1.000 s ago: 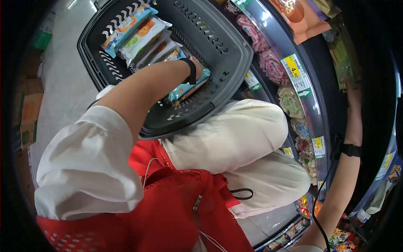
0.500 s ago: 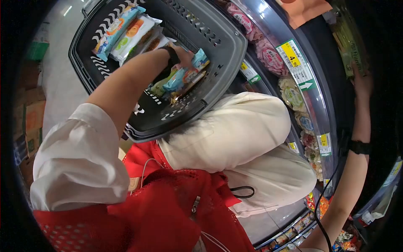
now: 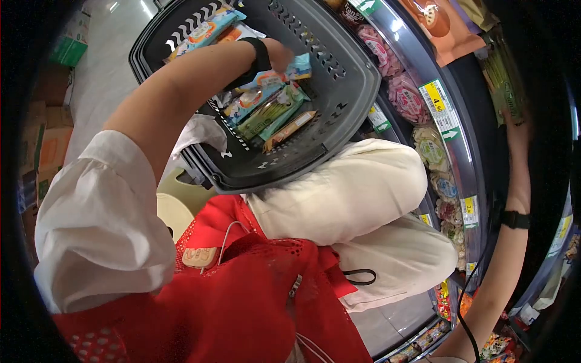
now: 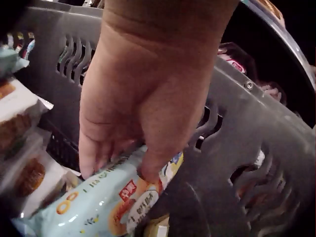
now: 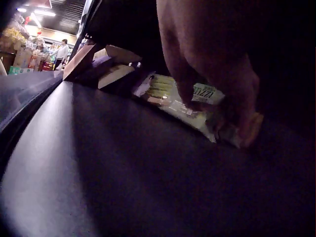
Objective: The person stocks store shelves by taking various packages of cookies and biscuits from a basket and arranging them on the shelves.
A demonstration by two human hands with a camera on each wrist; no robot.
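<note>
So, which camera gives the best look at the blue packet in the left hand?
The left wrist view: the blue packet is close up there, printed front showing, pinched by the left hand. The head view shows it smaller, partly hidden by that hand; the right wrist view doesn't show it.

- Right of the black basket [image 3: 358, 75], a price tag [image 3: 440, 103] read "4.90", with a white arrow on its green corner.
- Farther right of the basket and lower, a smaller price tag [image 3: 469, 212] began with "2"; its remaining digits were unclear.
- Just right of the basket's rim, a label [image 3: 379, 117] carried a white arrow on green.
- Well right of the basket, a pale-green packet [image 5: 173, 101] showed the letters "NZZI".
- Inside the basket, a light-blue snack packet [image 4: 98, 197] bore characters too blurred to read.
</note>
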